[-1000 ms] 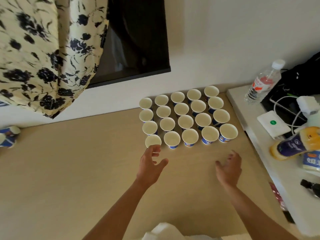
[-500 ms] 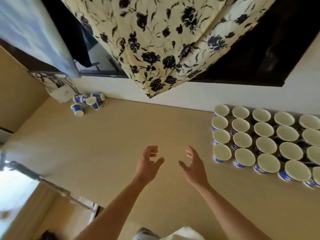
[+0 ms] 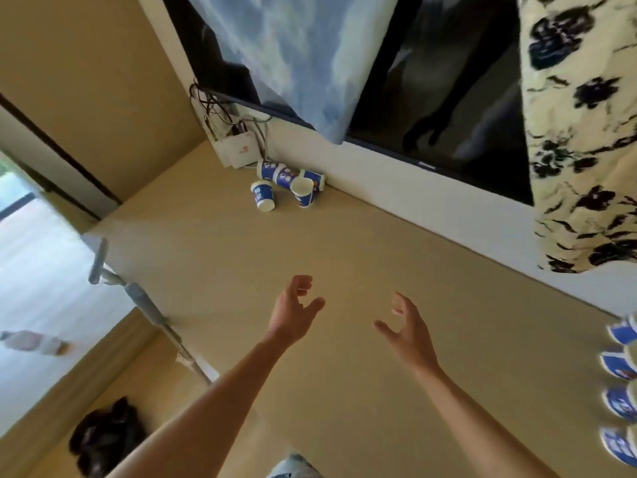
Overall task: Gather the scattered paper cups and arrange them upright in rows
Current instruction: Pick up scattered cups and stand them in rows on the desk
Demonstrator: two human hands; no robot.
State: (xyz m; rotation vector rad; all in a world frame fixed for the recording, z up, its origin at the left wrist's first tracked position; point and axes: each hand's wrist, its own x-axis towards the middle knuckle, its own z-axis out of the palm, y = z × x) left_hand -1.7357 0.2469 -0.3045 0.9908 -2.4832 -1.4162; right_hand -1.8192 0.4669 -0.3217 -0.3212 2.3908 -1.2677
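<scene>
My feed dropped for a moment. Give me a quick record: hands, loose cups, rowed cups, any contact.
left hand: open, empty, above the table
right hand: open, empty, above the table
loose cups: small cluster at the wall, beside a white box; at least two lie on their sides
rowed cups: cut off at the right edge, blurred
contact: neither hand touches a cup; the loose cups lie well ahead of both

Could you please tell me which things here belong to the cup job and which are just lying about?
Job: scattered cups by the wall; rowed cups at right edge; left hand, right hand, both empty.
Lying about: white box; floral cloth; blue cloth.
</scene>
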